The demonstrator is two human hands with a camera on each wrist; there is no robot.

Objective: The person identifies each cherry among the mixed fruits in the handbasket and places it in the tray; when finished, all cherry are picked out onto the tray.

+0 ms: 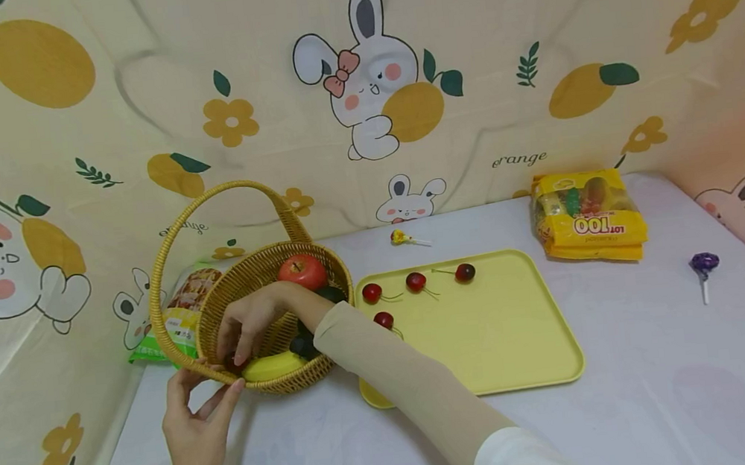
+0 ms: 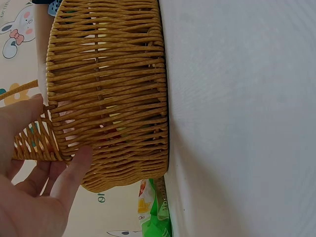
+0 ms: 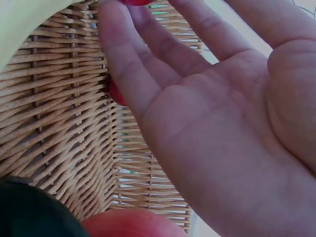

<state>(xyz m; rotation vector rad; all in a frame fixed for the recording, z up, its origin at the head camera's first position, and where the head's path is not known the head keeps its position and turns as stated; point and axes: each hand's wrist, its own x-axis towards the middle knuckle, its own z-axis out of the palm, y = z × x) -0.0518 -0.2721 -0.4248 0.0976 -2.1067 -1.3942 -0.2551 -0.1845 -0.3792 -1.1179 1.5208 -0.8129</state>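
Both hands at the wicker basket (image 1: 256, 326), left of centre in the head view.

The left hand (image 1: 195, 422) steadies the basket's near rim, fingers extended and relaxed against the weave. The right hand (image 1: 253, 322) reaches inside, fingers extended; in the right wrist view the fingertips (image 3: 121, 19) touch a small red fruit (image 3: 136, 2), but a grasp cannot be confirmed. The basket holds a red apple (image 1: 302, 271) and a banana (image 1: 274, 365). 4 cherries lie in the upper left of the yellow tray (image 1: 489, 326), just right of the basket.
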